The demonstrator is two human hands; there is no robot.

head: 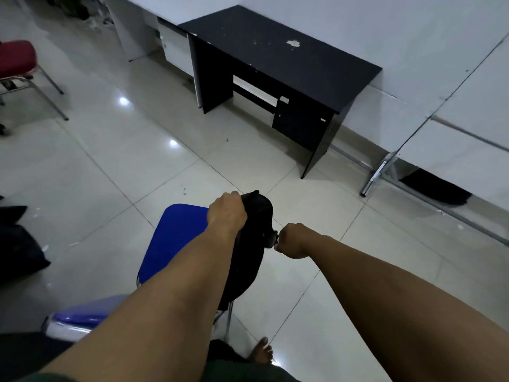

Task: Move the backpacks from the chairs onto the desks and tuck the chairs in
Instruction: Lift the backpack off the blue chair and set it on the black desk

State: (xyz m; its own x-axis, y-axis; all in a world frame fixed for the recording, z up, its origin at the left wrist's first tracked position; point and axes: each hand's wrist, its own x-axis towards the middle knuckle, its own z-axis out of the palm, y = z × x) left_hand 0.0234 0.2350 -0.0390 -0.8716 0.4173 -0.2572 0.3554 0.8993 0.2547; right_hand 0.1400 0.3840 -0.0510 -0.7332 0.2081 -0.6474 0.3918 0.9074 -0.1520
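Hands [226, 213] [292, 240] grip black backpack [252, 244] over blue chair [176, 238].

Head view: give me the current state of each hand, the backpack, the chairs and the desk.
Left hand: grips the top of the black backpack.
Right hand: pinches a strap at the backpack's side.
Black backpack: on the blue chair, upright.
Blue chair: not tucked in.
Black desk: top bare, scuffed.
Red chair: standing apart, far left.
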